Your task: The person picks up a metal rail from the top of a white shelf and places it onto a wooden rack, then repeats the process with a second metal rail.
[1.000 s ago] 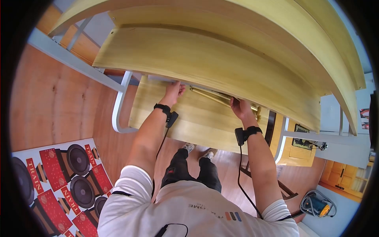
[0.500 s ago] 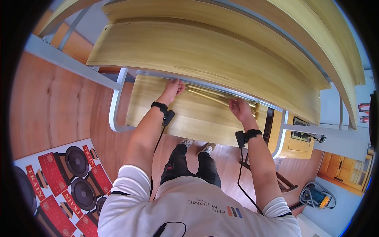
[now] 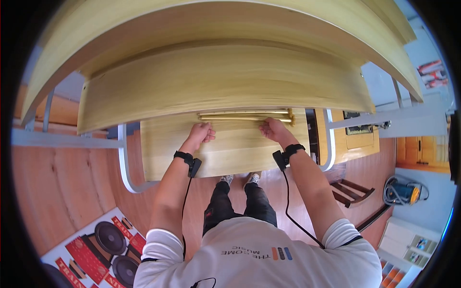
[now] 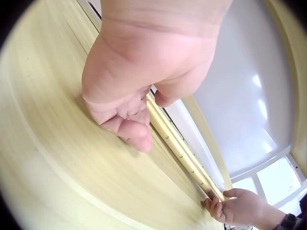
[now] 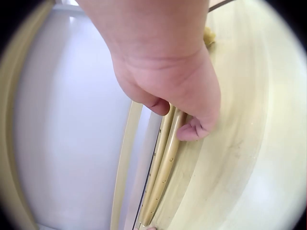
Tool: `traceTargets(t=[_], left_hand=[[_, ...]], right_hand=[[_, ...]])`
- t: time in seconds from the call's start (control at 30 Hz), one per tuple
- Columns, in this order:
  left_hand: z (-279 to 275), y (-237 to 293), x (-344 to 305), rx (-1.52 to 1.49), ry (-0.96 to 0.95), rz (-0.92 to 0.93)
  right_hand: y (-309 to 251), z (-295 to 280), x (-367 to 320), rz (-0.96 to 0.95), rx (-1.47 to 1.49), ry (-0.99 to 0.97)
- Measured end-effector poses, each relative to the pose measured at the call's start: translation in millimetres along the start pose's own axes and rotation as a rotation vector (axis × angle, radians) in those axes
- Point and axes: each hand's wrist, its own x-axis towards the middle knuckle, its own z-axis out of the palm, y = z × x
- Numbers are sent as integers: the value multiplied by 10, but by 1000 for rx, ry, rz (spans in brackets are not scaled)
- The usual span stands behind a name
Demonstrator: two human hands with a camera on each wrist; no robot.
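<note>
Two gold-coloured flutes with rows of finger holes lie side by side along the back of the lower wooden shelf. The front flute (image 3: 230, 118) runs nearly parallel to the rear flute (image 3: 240, 113). My right hand (image 3: 274, 130) is at the front flute towards its right part. In the right wrist view, its thumb and curled fingers (image 5: 194, 130) lie on either side of that flute. My left hand (image 3: 200, 135) hovers just in front of the flutes' left end, fingers loosely curled with nothing in them. In the left wrist view its fingertips (image 4: 139, 139) are beside the flute.
Yellow tassels (image 3: 291, 117) are at the flutes' right end. An upper shelf (image 3: 221, 77) overhangs the back of the lower shelf (image 3: 230, 153). White metal legs (image 3: 126, 163) frame it. A wooden chair (image 3: 353, 192) stands to the right.
The head view has turned. The front flute has swung from a slant to nearly parallel with the rear one. My left hand has drawn back from the flutes' left end; my right hand stays near them.
</note>
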Motion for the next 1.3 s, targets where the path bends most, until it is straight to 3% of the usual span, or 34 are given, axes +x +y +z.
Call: traceTargets(t=[0.1,0.23,0.33,0.43,0.6,0.9,1.0,1.1,1.27,1.3], left_hand=[[-43,-47,81,-8,-6,-8],[-59,109,-9,46,124,-53],[-218,48,169,213,364,186],[-234,77,181,108,315,241],[-229,45,204,204,323,261],[-261,-124,101,449,205,336],[-212,-190,20,571,153,378],[-173,-405,-48,611,106,418],[85,-736,-548,465,-272,175],[131,-826,-623,511,-200,255]], right_hand=[[78,-36,18,-13,-20,15],[206,-133,-90,-23,89,-18],[262,-228,-90,-45,162,-47],[257,-258,-109,-72,200,-23],[183,-271,-155,-133,244,-32],[109,-238,-124,-171,279,-24],[218,-318,-235,-206,87,-66],[339,-282,-773,-211,-31,-65],[704,-521,-1926,-365,-253,-97],[787,-603,-2169,-357,-244,-77]])
